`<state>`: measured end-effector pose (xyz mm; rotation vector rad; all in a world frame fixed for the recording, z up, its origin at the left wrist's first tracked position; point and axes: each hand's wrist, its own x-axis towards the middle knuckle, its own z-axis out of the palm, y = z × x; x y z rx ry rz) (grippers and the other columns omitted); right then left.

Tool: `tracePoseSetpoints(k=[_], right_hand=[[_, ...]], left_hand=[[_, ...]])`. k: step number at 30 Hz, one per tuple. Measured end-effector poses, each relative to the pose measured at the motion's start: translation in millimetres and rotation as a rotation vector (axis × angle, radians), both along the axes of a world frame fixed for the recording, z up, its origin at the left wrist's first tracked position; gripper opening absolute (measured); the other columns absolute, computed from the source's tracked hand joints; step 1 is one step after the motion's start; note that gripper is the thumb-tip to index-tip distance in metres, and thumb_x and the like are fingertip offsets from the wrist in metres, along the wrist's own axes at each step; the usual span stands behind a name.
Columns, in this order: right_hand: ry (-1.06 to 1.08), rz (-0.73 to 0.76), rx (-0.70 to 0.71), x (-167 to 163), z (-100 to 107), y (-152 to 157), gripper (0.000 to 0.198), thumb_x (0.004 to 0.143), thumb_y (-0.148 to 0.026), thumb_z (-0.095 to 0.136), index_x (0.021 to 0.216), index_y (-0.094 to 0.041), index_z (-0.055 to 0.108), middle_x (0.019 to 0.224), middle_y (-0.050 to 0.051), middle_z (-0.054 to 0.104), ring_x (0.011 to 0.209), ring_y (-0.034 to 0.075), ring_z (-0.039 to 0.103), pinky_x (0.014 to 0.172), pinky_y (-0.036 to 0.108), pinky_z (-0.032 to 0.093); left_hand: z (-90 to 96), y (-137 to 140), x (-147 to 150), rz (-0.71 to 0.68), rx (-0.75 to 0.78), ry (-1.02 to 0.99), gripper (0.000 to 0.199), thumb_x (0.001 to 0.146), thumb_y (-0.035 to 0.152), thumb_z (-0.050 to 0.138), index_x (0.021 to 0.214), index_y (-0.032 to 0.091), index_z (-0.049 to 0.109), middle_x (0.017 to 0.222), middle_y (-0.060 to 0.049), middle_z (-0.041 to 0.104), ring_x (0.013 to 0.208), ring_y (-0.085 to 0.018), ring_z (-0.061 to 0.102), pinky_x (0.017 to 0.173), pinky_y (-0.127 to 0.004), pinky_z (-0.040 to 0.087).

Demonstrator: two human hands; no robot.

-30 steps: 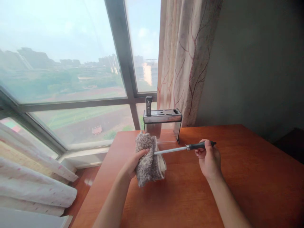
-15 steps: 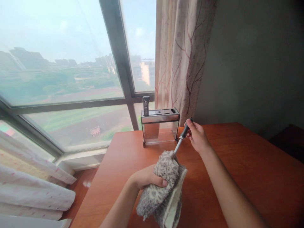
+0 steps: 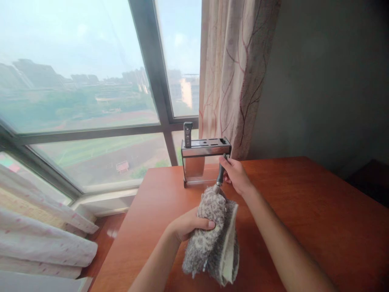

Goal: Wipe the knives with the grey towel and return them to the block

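My left hand (image 3: 194, 225) is closed around a grey and cream patterned towel (image 3: 209, 239), its thumb lying across the front. The towel's loose folds hang below the hand. A sharpening steel (image 3: 221, 172) with a black handle and a metal collar stands out of the towel's top. My right hand (image 3: 235, 172) grips that handle, thumb near its end. Nearly all of the rod is hidden inside the towel. Just behind the right hand stands a knife block (image 3: 206, 150) with clear sides and a slotted metal top. One knife (image 3: 188, 134) sits upright in its left slot, black handle up.
The brown wooden table (image 3: 304, 211) extends under both hands and to the right. A window frame (image 3: 91, 136) and a patterned curtain (image 3: 237, 73) rise behind it. At lower left hangs a pale curtain (image 3: 45, 243) beside the table's left edge.
My right hand has moved left and down, pushing the steel deeper into the towel, so the rod's bare stretch is now covered. The left hand keeps its grip on the towel.
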<state>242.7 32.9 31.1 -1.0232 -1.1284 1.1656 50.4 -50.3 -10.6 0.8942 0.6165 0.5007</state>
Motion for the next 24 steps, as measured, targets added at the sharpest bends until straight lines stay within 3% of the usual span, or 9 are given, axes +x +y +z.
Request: tracePoseSetpoints(k=[5, 9, 14, 24], right_hand=[[-0.139, -0.004, 0.107, -19, -9, -9, 0.045, 0.078, -0.061, 0.06, 0.066, -0.02, 0.048, 0.043, -0.008, 0.041, 0.033, 0.006, 0.036, 0.032, 0.018, 0.025], [-0.202, 0.008, 0.144, -17, -12, -8, 0.042, 0.078, -0.059, 0.061, 0.069, -0.019, 0.051, 0.046, -0.008, 0.041, 0.037, 0.006, 0.036, 0.036, 0.019, 0.026], [-0.181, 0.009, 0.139, -9, -8, -2, 0.043, 0.078, -0.06, 0.06, 0.068, -0.019, 0.051, 0.048, -0.007, 0.043, 0.038, 0.007, 0.038, 0.037, 0.019, 0.028], [-0.015, -0.249, 0.181, 26, 27, 16, 0.044, 0.074, -0.059, 0.066, 0.064, -0.019, 0.05, 0.044, -0.008, 0.04, 0.037, 0.006, 0.034, 0.035, 0.019, 0.024]], left_hand=[[-7.6, 2, 12, 0.257, -0.059, -0.091, 0.049, 0.062, 0.023, 0.077, 0.107, 0.011, 0.064, 0.092, -0.012, 0.071, 0.08, -0.024, 0.067, 0.079, -0.035, 0.051], [-4.4, -1, 19, 0.358, -0.113, -0.086, 0.044, 0.064, 0.021, 0.075, 0.104, 0.01, 0.063, 0.087, -0.013, 0.071, 0.076, -0.023, 0.067, 0.079, -0.037, 0.051], [-2.3, -4, 25, 0.35, -0.115, -0.073, 0.044, 0.062, 0.022, 0.075, 0.104, 0.011, 0.063, 0.086, -0.011, 0.071, 0.074, -0.023, 0.066, 0.077, -0.035, 0.05], [-3.1, -2, 19, 0.196, 0.023, 0.038, 0.046, 0.059, 0.02, 0.076, 0.102, 0.012, 0.063, 0.087, -0.009, 0.071, 0.076, -0.021, 0.064, 0.073, -0.031, 0.048]])
